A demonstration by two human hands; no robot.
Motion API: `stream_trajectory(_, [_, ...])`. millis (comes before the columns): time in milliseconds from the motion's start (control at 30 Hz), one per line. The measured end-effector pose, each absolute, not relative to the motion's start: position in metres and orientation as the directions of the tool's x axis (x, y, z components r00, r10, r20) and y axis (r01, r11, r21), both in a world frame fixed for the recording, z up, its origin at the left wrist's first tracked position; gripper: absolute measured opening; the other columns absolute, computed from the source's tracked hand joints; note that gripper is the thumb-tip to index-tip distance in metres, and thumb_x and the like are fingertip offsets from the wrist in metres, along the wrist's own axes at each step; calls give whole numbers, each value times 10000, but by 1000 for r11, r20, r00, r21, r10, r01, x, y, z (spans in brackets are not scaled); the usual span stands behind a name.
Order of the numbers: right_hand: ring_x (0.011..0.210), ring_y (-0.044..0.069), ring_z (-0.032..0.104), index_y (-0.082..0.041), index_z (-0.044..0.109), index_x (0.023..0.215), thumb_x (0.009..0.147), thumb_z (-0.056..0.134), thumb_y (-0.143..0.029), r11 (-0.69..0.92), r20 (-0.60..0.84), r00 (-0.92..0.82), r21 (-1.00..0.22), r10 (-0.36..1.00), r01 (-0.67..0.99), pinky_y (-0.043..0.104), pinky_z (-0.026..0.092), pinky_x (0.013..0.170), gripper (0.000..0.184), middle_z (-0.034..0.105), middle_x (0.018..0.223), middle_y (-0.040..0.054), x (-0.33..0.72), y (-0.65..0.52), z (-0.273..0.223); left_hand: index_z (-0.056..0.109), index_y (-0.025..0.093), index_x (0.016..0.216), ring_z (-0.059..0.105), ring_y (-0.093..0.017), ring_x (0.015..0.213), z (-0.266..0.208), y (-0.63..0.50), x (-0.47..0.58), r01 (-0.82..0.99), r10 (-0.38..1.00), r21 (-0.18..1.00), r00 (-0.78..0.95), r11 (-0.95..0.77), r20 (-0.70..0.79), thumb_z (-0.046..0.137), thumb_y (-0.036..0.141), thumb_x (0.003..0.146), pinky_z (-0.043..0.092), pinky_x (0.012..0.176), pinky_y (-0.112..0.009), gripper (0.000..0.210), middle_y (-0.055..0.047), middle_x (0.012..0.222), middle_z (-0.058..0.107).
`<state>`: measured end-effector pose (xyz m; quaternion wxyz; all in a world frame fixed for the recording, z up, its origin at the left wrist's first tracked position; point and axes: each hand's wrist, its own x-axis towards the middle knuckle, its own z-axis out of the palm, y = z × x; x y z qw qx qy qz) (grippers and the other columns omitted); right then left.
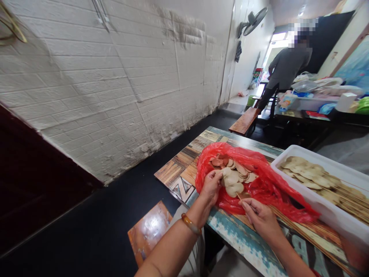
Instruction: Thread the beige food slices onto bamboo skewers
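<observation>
Over a red plastic bag (268,184), my left hand (211,185) pinches the edge of some thin, round, tan food slices (233,181). Closed around a thin wooden skewer (239,197), my right hand (258,215) sits lower and to the right. The skewer's tip end meets the lowest slice, and several slices hang together on it. Inside the open bag lies a pile of loose slices (245,173), some tinted reddish by the plastic. What the slices are made of, I cannot tell.
A white plastic tub (278,163) to the right holds skewered slices (311,173) with their sticks. More bare skewers lie along the patterned table (184,163). A wooden stool (151,231) stands lower left, a bench (245,120) beyond the table. Farther back a person (291,65) stands beside a cluttered table.
</observation>
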<state>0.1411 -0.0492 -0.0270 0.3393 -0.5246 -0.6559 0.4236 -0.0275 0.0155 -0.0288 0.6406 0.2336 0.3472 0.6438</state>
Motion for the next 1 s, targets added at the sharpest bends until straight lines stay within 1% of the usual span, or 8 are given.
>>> stream_trajectory(200, [418, 119, 433, -182, 611, 818, 854, 459, -475, 112, 20, -227, -910, 974, 399, 235, 337, 437, 332, 424, 456, -60, 139, -51, -27, 610, 132, 713, 449, -63, 502, -28, 15, -26, -609, 985, 793, -125, 17, -117, 745, 335, 584, 313, 487, -194, 276, 25, 603, 543])
stream_trajectory(433, [429, 114, 416, -190, 581, 757, 868, 434, -486, 128, 37, -221, -902, 975, 412, 240, 326, 450, 348, 411, 476, -56, 137, -52, -28, 597, 127, 699, 456, -66, 520, -35, 19, -26, -578, 985, 816, -135, 7, -104, 745, 367, 580, 325, 521, -197, 307, 19, 598, 547])
stream_trajectory(633, [429, 113, 411, -188, 574, 767, 857, 455, -483, 120, 44, -212, -926, 976, 358, 238, 330, 446, 331, 417, 477, -57, 135, -51, -28, 598, 134, 675, 447, -60, 507, -35, 18, -25, -561, 986, 828, -143, -9, -87, 743, 341, 585, 325, 510, -189, 268, 26, 573, 531])
stream_trajectory(700, [421, 109, 402, -184, 578, 768, 847, 472, -484, 111, 44, -213, -944, 976, 311, 232, 324, 435, 329, 414, 470, -60, 135, -50, -29, 620, 132, 709, 478, -70, 522, -30, 15, -26, -591, 990, 807, -111, 8, -91, 743, 340, 597, 352, 522, -192, 266, 14, 593, 555])
stream_trajectory(800, [407, 101, 386, -175, 596, 814, 836, 486, -492, 79, 24, -221, -967, 975, 243, 225, 304, 416, 337, 407, 462, -68, 135, -49, -30, 661, 130, 830, 551, -105, 589, -19, 11, -27, -665, 993, 745, -46, 51, -110, 724, 393, 637, 412, 572, -210, 331, -25, 683, 626])
stream_trajectory(933, [397, 97, 368, -177, 588, 857, 837, 475, -513, 25, -28, -239, -976, 971, 215, 225, 274, 406, 355, 392, 466, -76, 136, -49, -31, 668, 123, 960, 625, -165, 711, -14, 10, -30, -754, 990, 645, 62, 127, -123, 637, 520, 704, 472, 669, -255, 473, -80, 790, 677])
stream_trajectory(1000, [397, 94, 352, -175, 580, 872, 849, 461, -512, 24, -31, -255, -977, 966, 212, 227, 267, 412, 358, 378, 469, -82, 136, -49, -32, 660, 120, 993, 641, -191, 788, -17, 11, -31, -769, 987, 620, 108, 158, -118, 618, 522, 726, 485, 733, -287, 485, -99, 837, 687])
